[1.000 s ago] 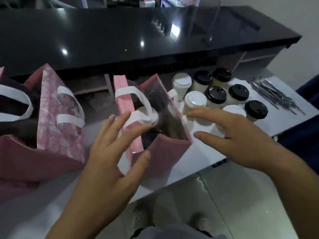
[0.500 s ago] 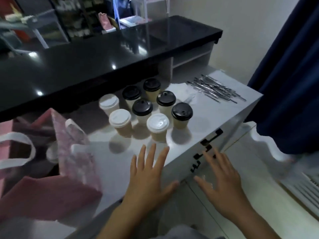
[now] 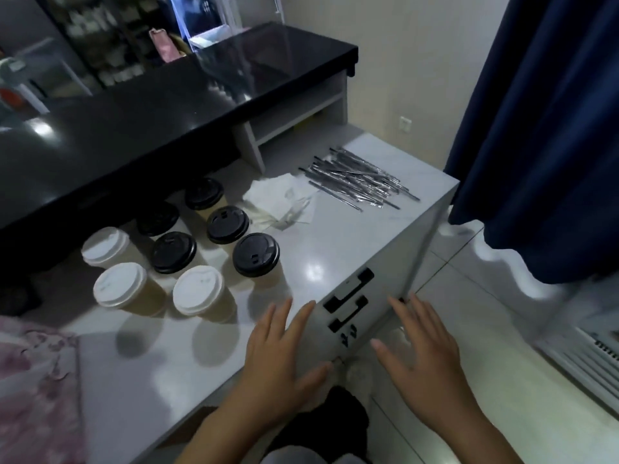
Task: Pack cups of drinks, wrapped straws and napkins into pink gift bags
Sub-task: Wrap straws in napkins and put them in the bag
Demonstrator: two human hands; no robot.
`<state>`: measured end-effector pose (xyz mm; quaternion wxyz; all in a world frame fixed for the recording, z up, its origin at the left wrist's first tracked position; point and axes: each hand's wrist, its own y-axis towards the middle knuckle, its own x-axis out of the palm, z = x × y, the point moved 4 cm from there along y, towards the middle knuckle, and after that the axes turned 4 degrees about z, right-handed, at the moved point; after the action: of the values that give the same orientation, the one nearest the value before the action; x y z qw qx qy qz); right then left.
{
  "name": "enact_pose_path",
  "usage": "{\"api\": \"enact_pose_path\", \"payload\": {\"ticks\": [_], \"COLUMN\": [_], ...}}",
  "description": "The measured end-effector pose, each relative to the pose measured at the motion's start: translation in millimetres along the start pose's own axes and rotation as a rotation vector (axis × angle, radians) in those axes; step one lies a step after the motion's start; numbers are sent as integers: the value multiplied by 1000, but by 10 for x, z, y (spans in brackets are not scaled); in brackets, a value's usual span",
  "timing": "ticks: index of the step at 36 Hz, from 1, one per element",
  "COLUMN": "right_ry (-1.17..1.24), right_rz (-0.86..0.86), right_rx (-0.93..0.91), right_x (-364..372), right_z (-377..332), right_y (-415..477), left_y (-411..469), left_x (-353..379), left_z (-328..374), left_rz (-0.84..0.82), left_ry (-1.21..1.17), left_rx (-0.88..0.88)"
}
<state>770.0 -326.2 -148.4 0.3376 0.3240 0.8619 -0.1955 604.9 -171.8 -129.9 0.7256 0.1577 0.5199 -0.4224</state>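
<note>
Both hands are held out palm down, holding nothing. The left hand lies over the near edge of the counter, close to its near right corner, fingers straight and slightly spread, thumb out to the right. It seems to hover rather than rest there, though motion blur makes contact hard to judge. The right hand is off the counter, past that corner, fingers straight and fanned, thumb pointing left. Both forearms are bare, entering from the bottom edge.
</note>
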Motion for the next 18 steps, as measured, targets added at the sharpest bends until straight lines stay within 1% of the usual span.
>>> {"api": "enact_pose_path", "payload": {"ticks": [5,9,11,14,18], "right_ry": [-22,-54,-83,-115,-114], "right_rz": [-47,-21,-51,-86,-51], "right_rx": [134,188,222,231,223], "right_x": [-33,-354,-556,-857,-1148], "right_z": [424,668,754,836,879], "right_y": [389,897,1185,1666,2313], "left_y": [911,1864,2338,2985,3606], "left_x": [186,280,276,240,233], "left_z": [231,362,395,417,399], "left_rz": [-67,-48,-28,50,269], "left_ry": [-136,-187,-206,-292,-416], "left_rx": [-16,-85,-137,-236,-438]}}
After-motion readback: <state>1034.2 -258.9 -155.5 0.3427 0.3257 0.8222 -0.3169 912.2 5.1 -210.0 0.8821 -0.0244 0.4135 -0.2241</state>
